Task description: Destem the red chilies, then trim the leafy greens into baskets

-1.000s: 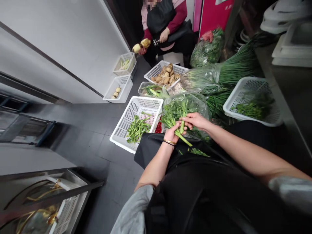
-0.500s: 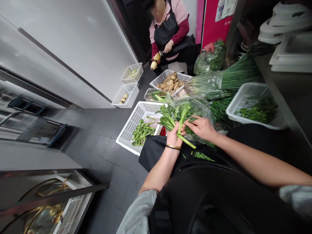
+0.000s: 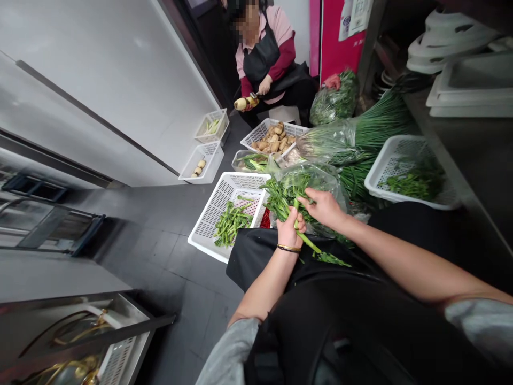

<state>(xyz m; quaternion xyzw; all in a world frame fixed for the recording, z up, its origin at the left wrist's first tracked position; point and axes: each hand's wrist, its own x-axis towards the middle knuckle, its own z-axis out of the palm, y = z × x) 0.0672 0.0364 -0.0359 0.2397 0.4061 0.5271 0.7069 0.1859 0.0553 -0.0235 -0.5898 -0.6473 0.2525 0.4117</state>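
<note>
My left hand [image 3: 289, 231] is closed round leafy green broccolini [image 3: 278, 197]; the thick stalk end sticks out below the fist. At the stalk's upper part, the fingers of my right hand [image 3: 325, 207] are pinched together on the broccolini, among its leaves. Green leaf scraps [image 3: 332, 259] lie on the black apron over my lap. Just beyond my left knee stands a white perforated basket [image 3: 206, 216] with trimmed green stalks [image 3: 232, 220] in it. Behind my hands is a clear plastic bag [image 3: 326, 179] with more greens.
Across from me a seated person [image 3: 262, 59] holds a peeler and a partly peeled root. A basket of brown roots [image 3: 276, 140] stands between us. Bundled long green stems [image 3: 385, 120] and a white basket of greens [image 3: 374, 174] lie right, beside a metal shelf [image 3: 460, 139].
My left hand has tilted the broccolini and lowered it slightly. My right hand has shifted left along with the view, its fingers now nearer the stalk.
</note>
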